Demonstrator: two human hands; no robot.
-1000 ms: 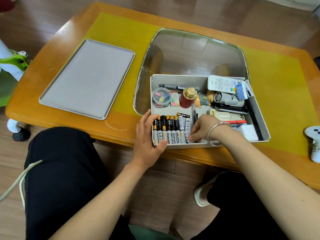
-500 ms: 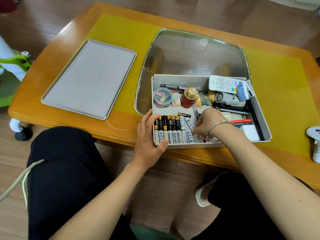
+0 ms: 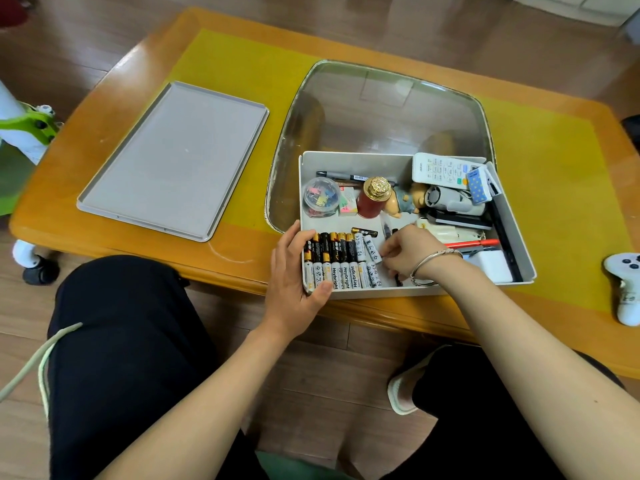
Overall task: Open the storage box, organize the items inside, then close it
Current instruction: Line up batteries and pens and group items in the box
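At the table's (image 3: 104, 174) left end lies the lid (image 3: 173, 161). The storage box (image 3: 516, 244) sits lengthwise along the near edge; left hand (image 3: 294, 282) clasps its left corner, batteries (image 3: 341, 261) pointing away; right hand (image 3: 410, 252) pinches beside them, on what I cannot tell.

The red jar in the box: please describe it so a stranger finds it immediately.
On the wooden table stands an open white storage box. In its back half, between the pink sticky notes and a small figurine, stands the red jar, the only item with an ornate gold lid.
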